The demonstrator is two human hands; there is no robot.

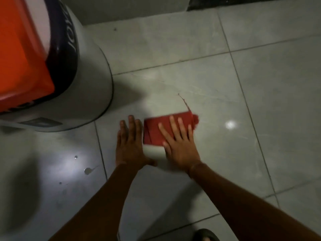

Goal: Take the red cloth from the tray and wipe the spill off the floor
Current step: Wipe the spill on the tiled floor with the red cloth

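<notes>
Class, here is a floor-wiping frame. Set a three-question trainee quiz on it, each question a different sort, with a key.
1. True or false: the right hand lies flat on the red cloth.
2. Where is the left hand? A) on the cloth B) on the floor beside it C) raised
3. Fill in: droplets lie to the ___ of the cloth.

Key: 1 true; 2 B; 3 left

Both forearms bare, no sleeves in view up to the frame edge. Left hand & right hand: bare, no gloves, no rings or watch visible. Faint line across the right wrist, just below the right hand; band or skin crease, can't tell. Dark sandal, blurred, well below the right hand, at the frame's bottom edge.
</notes>
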